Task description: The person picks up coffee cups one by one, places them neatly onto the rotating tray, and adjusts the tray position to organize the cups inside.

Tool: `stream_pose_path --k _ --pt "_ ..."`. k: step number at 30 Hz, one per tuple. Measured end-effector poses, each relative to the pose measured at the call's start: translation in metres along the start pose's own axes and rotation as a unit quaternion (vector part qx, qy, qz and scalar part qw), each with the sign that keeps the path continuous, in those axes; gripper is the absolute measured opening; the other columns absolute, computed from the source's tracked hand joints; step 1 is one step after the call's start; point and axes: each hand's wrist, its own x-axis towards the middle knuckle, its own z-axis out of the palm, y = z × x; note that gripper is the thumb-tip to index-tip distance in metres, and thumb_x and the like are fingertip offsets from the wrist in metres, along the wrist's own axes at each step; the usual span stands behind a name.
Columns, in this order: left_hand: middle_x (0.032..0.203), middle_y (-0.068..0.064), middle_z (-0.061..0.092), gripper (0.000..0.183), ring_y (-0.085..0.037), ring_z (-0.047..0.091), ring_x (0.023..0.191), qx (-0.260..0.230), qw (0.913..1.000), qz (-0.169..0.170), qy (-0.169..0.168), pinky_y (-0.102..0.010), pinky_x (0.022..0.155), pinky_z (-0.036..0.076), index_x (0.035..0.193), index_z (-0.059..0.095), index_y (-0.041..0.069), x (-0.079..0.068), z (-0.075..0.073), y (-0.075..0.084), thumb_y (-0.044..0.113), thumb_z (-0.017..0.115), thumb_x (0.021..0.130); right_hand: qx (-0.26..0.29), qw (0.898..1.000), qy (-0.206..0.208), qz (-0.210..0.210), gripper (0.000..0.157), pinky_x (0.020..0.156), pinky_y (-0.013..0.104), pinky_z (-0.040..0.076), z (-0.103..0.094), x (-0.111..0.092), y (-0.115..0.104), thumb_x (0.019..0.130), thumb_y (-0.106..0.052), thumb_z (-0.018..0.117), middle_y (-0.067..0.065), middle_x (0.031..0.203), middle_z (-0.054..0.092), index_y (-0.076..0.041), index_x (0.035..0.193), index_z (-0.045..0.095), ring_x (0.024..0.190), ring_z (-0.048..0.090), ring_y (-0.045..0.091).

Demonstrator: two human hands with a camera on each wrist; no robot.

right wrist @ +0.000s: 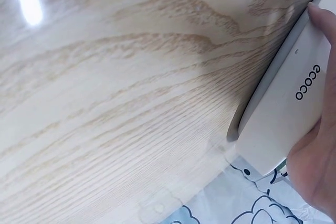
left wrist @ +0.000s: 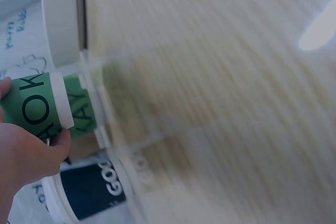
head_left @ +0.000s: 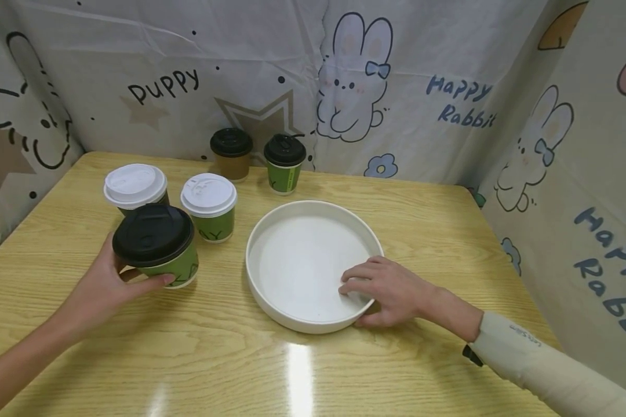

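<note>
My left hand (head_left: 101, 278) grips a green paper cup with a black lid (head_left: 153, 240), its thumb along the near side. In the left wrist view, the held green cup (left wrist: 37, 106) seems raised off the table and shows large dark letters. My right hand (head_left: 396, 289) holds the near right rim of a round white tray (head_left: 302, 260), fingers over the inside and thumb outside. From the right wrist, the tray's side wall (right wrist: 286, 95) bears the word "ecoco". Nothing lies in the tray.
Behind the held cup stand a dark cup with a white lid (head_left: 135, 185) and a green cup with a white lid (head_left: 208, 208). Farther back are a brown cup (head_left: 232, 155) and a small green cup (head_left: 284, 165), both black-lidded. Printed cloth (head_left: 271, 69) borders the wooden table (head_left: 229, 359).
</note>
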Motion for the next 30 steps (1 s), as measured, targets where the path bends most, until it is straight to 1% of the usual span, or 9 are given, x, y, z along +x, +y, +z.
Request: stream_pose_path --k 2,7,14,18,21,26,30 --pt "0.144 0.000 0.041 0.095 -0.005 0.045 0.123 -0.005 1.0000 -0.004 -0.003 -0.011 0.087 0.046 0.155 0.027 0.024 0.001 0.005 0.006 -0.008 0.078 0.081 0.001 1.000 0.001 -0.001 0.058 0.104 0.043 0.041 0.000 0.000 0.000 0.084 -0.060 0.071 0.000 0.131 0.059 -0.021 0.127 0.063 0.119 0.055 0.019" --pt "0.141 -0.001 0.042 0.091 -0.007 0.044 0.124 -0.020 0.9998 -0.007 -0.007 -0.012 0.090 0.046 0.153 0.029 0.023 0.006 0.016 0.021 -0.004 0.078 0.082 0.003 1.000 0.005 -0.003 0.058 0.104 0.044 0.040 0.000 0.001 0.000 0.084 -0.060 0.070 0.000 0.131 0.060 -0.021 0.127 0.063 0.118 0.055 0.019" --pt "0.142 0.001 0.041 0.093 -0.008 0.044 0.125 -0.024 0.9995 0.014 -0.016 -0.013 0.091 0.046 0.151 0.030 0.021 0.014 0.028 0.038 -0.005 0.081 0.079 0.005 1.000 0.011 -0.006 0.058 0.104 0.045 0.040 0.001 0.001 0.000 0.085 -0.060 0.070 0.000 0.131 0.060 -0.021 0.126 0.063 0.118 0.055 0.018" --pt "0.140 0.000 0.043 0.088 -0.007 0.045 0.125 -0.020 0.9993 0.023 -0.022 -0.013 0.092 0.046 0.147 0.033 0.018 0.019 0.035 0.047 -0.004 0.082 0.078 0.004 1.000 0.015 -0.009 0.057 0.103 0.045 0.040 0.002 0.001 0.001 0.085 -0.059 0.070 0.000 0.131 0.060 -0.020 0.126 0.063 0.118 0.055 0.018" --pt "0.138 -0.001 0.045 0.085 -0.008 0.045 0.125 -0.024 0.9988 0.033 -0.027 -0.015 0.093 0.046 0.145 0.035 0.015 0.022 0.041 0.051 -0.003 0.083 0.078 0.004 1.000 0.020 -0.010 0.056 0.103 0.045 0.041 0.002 0.000 0.001 0.085 -0.059 0.070 0.000 0.130 0.060 -0.020 0.126 0.063 0.117 0.056 0.019" --pt "0.141 -0.003 0.046 0.088 -0.013 0.047 0.126 -0.052 0.9962 0.054 -0.045 -0.019 0.096 0.047 0.149 0.036 0.015 0.026 0.049 0.054 -0.006 0.082 0.077 0.006 1.000 0.023 -0.011 0.056 0.102 0.045 0.041 0.002 0.000 0.001 0.084 -0.058 0.071 0.000 0.130 0.060 -0.020 0.125 0.063 0.116 0.056 0.019" --pt "0.141 -0.004 0.044 0.086 -0.012 0.048 0.125 -0.053 0.9964 0.045 -0.048 -0.019 0.096 0.047 0.148 0.035 0.011 0.028 0.055 0.056 -0.004 0.083 0.078 0.006 1.000 0.024 -0.010 0.056 0.102 0.046 0.041 0.002 0.000 0.001 0.084 -0.058 0.071 0.000 0.130 0.060 -0.021 0.125 0.063 0.117 0.055 0.019"
